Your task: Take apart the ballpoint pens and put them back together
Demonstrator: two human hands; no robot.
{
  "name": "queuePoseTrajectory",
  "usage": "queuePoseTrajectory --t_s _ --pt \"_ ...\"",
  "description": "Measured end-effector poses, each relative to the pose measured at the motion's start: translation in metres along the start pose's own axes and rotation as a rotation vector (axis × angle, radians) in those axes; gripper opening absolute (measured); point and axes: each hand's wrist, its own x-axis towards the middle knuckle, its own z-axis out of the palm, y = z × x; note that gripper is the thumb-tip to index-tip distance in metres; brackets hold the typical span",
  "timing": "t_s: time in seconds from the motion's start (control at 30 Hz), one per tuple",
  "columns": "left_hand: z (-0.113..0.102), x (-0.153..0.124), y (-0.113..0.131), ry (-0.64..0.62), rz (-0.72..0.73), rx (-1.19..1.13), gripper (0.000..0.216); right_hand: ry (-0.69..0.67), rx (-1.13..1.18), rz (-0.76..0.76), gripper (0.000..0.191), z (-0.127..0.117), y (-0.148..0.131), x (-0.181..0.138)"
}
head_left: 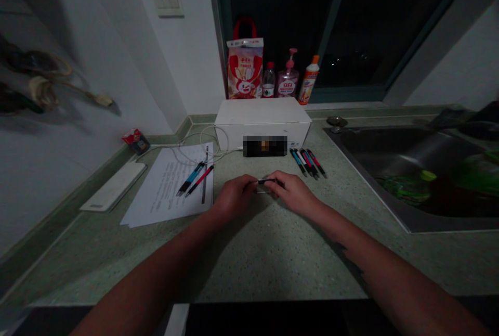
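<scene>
Both of my hands meet over the middle of the speckled green counter (273, 253). My left hand (234, 196) and my right hand (293, 192) are each closed on an end of a dark pen (265, 182), held level between them. Three pens (195, 179), one blue, one red and one dark, lie on sheets of paper (167, 190) to the left. Several more pens (309, 162) lie in a row to the right, in front of a white box (261, 117).
A steel sink (421, 175) with green things in it fills the right side. A red bag (245, 68) and three bottles (287, 78) stand on the window ledge. A white cable (191, 143), a flat white device (114, 185) and a small red pack (134, 139) lie at the left.
</scene>
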Motion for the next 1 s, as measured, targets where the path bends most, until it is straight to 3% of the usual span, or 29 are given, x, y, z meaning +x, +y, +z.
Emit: queuePoseTrajectory --t_s 0.23,0.43,0.67,0.8,1.0 --pt "-0.0006 -0.0003 -0.0028 -0.018 0.025 0.011 0.023 -0.037 -0.022 -0.016 0.021 -0.0016 -0.0032 0.0001" --pt "0.0014 0.0012 -0.0041 0.004 0.025 -0.042 0.026 0.05 -0.052 -0.123 0.015 -0.0028 -0.0045 0.0" --pt "0.0022 0.0023 -0.0051 0.002 -0.009 -0.098 0.023 -0.018 -0.03 -0.031 0.019 -0.0012 -0.0039 -0.0004" --pt "0.0028 0.0022 -0.0037 0.006 -0.03 -0.134 0.026 0.033 -0.026 -0.044 0.012 -0.0011 -0.0042 0.0001" --pt "-0.0005 0.0067 -0.0104 0.136 -0.078 -0.101 0.021 0.054 -0.084 -0.086 0.014 -0.0017 -0.0009 -0.0007"
